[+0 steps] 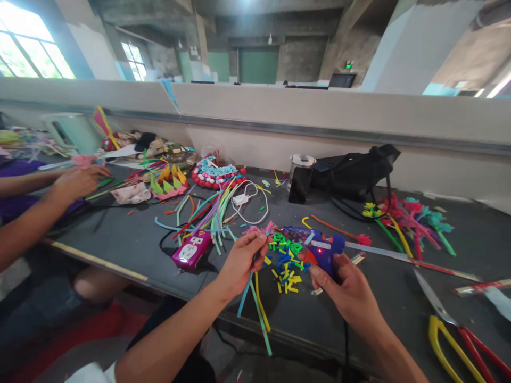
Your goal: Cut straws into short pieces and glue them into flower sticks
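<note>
My left hand [241, 261] pinches a small bundle of pipe cleaners [257, 304]. Their blue, green and yellow stems hang down past the table edge, and pink tufts show at the top by my fingertips. Closed around the handle of a blue hot glue gun [325, 247] is my right hand [355, 290]. The gun's nozzle points left toward the pink tufts; whether it touches them I cannot tell. A long clear glue stick [375, 250] sticks out of its back. Short yellow, blue and green pipe cleaner pieces [288, 279] lie between my hands.
Large scissors [441, 314] lie open at the right. Finished pipe cleaner flowers [415, 218], a black bag [355, 170] and a phone [300, 185] are behind. A magenta power strip [192, 250] stands left of my hands. Another person's hands [77, 181] work at far left.
</note>
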`<state>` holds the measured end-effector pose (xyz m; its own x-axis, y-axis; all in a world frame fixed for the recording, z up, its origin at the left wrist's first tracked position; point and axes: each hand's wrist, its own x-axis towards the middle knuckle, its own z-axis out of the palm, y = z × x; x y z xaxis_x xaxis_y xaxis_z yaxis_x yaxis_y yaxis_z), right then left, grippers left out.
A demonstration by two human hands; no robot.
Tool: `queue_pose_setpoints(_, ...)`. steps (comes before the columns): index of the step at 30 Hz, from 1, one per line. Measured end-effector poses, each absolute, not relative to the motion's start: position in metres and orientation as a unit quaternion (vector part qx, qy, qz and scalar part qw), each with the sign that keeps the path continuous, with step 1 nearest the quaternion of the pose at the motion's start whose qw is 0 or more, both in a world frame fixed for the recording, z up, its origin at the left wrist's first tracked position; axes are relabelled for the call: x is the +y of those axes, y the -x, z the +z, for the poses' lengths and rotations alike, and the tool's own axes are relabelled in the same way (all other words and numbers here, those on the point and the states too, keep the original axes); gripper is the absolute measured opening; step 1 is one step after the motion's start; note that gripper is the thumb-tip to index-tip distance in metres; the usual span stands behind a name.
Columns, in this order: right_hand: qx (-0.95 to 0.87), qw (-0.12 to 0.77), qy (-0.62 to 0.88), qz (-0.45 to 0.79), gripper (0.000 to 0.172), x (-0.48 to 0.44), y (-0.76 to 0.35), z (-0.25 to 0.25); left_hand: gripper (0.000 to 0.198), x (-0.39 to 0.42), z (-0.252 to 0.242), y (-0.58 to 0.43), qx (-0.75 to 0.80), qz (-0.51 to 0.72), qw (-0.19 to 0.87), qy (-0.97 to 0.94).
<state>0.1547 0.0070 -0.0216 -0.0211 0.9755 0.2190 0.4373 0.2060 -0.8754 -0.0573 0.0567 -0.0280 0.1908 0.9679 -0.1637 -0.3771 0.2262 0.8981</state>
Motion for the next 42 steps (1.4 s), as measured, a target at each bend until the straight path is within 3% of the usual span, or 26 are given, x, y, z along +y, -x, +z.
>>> queue_pose_setpoints(8,-0.682,0.428,0.564,0.185,0.030,0.0057,-0.1521,-0.0175,0.027,0.0557,-0.0266,0.0552,0.402,0.494,0.673,-0.377)
queue_pose_setpoints(42,-0.683,0.438,0.556,0.182,0.040,0.0080,-0.1537,-0.0249,0.029,0.0555,-0.0286,0.0544,0.409,0.471,0.669,-0.404)
